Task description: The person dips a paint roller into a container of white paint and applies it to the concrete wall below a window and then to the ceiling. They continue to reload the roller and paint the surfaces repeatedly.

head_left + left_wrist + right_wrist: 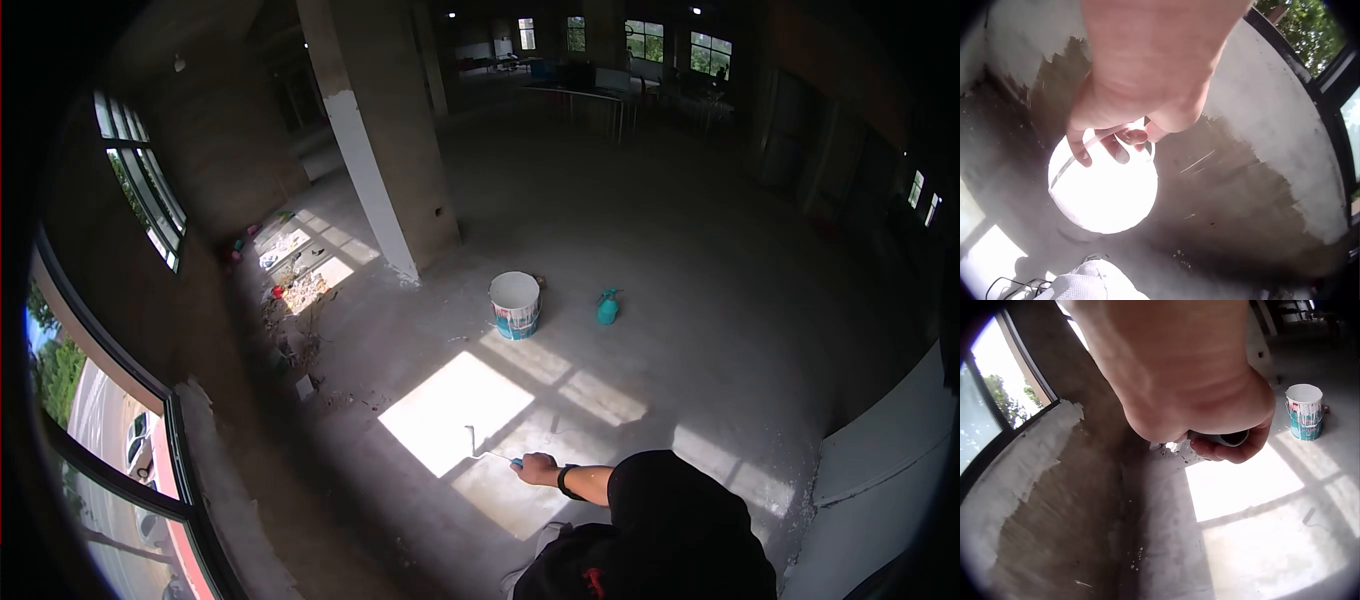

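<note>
My right hand (pixel 537 468) grips a paint roller by its blue handle (pixel 516 463), and the thin wire frame reaches left to a small roller head (pixel 470 440) above the sunlit floor. In the right wrist view, the fingers of my right hand (pixel 1210 419) curl round the handle, whose grey end (pixel 1235 437) shows; the roller head is hidden there. My left hand (pixel 1141 100) holds a white bucket (pixel 1104 194) by its thin handle at the top, its fingers hanging over the bucket. Glare washes out the bucket's surface. The head view does not include my left hand.
A paint-streaked white and teal bucket (pixel 515 300) stands on the floor ahead, with a teal spray bottle (pixel 607 308) to its right. A pillar (pixel 385 150) rises behind. Rubble (pixel 300 290) lies along the left wall, below windows (pixel 140 190). A white shoe (pixel 1094 281) is near the held bucket.
</note>
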A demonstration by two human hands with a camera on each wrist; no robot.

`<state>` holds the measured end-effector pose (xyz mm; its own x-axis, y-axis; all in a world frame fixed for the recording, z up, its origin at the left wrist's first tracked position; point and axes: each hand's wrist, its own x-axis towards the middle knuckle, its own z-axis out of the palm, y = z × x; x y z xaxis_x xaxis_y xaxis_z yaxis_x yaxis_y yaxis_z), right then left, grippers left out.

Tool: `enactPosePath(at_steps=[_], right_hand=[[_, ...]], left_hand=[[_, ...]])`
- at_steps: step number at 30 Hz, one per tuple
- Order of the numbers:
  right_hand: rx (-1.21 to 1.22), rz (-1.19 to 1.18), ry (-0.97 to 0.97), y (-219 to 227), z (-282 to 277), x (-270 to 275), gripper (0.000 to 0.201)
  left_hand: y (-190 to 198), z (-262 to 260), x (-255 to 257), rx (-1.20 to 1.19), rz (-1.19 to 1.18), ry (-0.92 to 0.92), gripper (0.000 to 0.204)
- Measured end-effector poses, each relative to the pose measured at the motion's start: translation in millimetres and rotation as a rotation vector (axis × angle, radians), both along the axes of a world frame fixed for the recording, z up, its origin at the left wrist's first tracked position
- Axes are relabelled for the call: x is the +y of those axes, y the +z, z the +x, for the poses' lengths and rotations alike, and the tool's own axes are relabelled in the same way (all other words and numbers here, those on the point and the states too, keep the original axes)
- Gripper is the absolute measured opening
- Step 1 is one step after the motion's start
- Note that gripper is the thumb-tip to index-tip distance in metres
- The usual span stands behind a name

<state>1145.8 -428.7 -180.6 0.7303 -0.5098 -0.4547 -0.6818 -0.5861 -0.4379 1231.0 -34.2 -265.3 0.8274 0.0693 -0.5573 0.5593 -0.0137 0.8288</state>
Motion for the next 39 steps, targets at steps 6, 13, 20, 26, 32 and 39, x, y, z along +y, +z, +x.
enactPosePath(at_steps=[6,13,20,26,32,39], right_hand=[[0.089,0.144,0.192,10,88,110,0.064],[0.04,0.523,0.256,-6,175,241,0.037],[0.057,0.842,0.191,-3,266,342,0.038],[0.039,1.048,0.17,0,350,429,0.037],[0.035,1.076,0.207,3,445,489,0.04],[0.084,0.991,0.368,-9,546,513,0.045]], left_hand=[[-34,-54,64,0.081,-0.044,0.196,0.034],[88,-366,154,0.505,0.06,1.076,0.029],[125,-355,130,0.581,0.007,1.298,0.021],[15,-422,118,0.504,0.141,1.493,0.022],[59,-386,100,0.62,0.133,1.642,0.02],[93,-320,64,0.636,0.084,1.799,0.021]])
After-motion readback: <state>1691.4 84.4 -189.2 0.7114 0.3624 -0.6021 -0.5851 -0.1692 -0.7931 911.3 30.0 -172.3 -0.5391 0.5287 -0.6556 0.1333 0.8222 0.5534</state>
